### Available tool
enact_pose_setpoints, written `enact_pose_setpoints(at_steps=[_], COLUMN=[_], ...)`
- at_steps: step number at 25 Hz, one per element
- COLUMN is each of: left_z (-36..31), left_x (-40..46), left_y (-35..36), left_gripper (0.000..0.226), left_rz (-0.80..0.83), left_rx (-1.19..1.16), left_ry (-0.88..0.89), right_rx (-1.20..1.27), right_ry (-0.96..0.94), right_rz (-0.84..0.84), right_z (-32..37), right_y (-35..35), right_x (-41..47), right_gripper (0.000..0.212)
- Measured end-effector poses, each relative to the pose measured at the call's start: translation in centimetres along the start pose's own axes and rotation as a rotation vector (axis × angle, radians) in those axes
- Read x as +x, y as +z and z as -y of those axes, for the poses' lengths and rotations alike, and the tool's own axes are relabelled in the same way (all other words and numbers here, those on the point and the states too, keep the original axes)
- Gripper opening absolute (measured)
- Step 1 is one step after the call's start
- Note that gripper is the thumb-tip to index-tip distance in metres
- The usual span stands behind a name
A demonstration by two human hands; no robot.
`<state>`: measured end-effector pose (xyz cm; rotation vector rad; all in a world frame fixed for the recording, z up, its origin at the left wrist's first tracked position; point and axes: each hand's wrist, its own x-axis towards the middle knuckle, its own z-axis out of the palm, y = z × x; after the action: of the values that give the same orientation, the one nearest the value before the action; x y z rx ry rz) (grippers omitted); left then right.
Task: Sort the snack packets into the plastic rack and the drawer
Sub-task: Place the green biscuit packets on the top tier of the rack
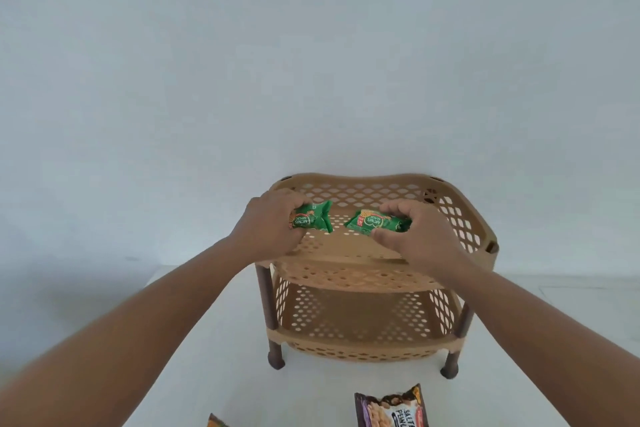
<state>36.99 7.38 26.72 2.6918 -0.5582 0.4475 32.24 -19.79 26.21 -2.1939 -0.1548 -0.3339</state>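
Gripping green packets point(313, 217), both hands point(266, 229).

— What's each hand holding?
— The left hand point(266, 229) grips one green snack packet point(313, 217), the right hand point(420, 236) another green packet point(375, 222), both over the rack's top tier point(460, 218).
— And on the counter point(311, 392)?
— A peanut packet point(393, 407); at the edge, possibly another.

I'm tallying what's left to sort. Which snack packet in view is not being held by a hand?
The purple salted peanuts packet lying on the table in front of the rack; each green packet is gripped by a hand over the top tier.
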Motion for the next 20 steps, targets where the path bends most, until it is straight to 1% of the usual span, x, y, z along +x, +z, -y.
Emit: enact_pose_setpoints(at_steps=[2,4,6,8,11,14,17,20], left_z=[0.7,1.7,2.6,3.6,4.5,5.7,6.4,6.3], left_x=[2.5,4.9,7.0,9.2,11.3,12.5,12.8,12.8], left_y=[0.6,1.7,2.9,4.2,5.9,8.1,9.3,9.7], left_gripper=[0.033,0.027,0.029,0.031,0.035,0.033,0.030,0.033], left_rz=[0.055,0.134,0.228,0.286,0.324,0.341,0.331,0.334], left_rx=[0.104,0.155,0.176,0.228,0.311,0.313,0.281,0.355], left_ry=[0.036,0.052,0.026,0.014,0.002,-0.009,-0.023,-0.014], right_rx=[-0.144,-0.272,-0.389,-0.509,-0.619,-0.667,-0.699,-0.735], right_ry=[-0.007,-0.022,-0.047,-0.086,-0.117,-0.104,-0.119,-0.119], right_rz=[0.059,0.119,0.166,0.230,0.341,0.404,0.394,0.367], right_z=[-0.3,-0.5,-0.7,-1.0,-1.5,-3.2,-5.3,-6.9], right_y=[0.3,0.6,1.1,1.8,3.3,5.1,6.3,7.0], right_x=[2.2,4.5,6.9,9.5,13.1,15.7,16.9,17.3], right_gripper=[0.045,0.052,0.049,0.043,0.041,0.047,0.048,0.042])
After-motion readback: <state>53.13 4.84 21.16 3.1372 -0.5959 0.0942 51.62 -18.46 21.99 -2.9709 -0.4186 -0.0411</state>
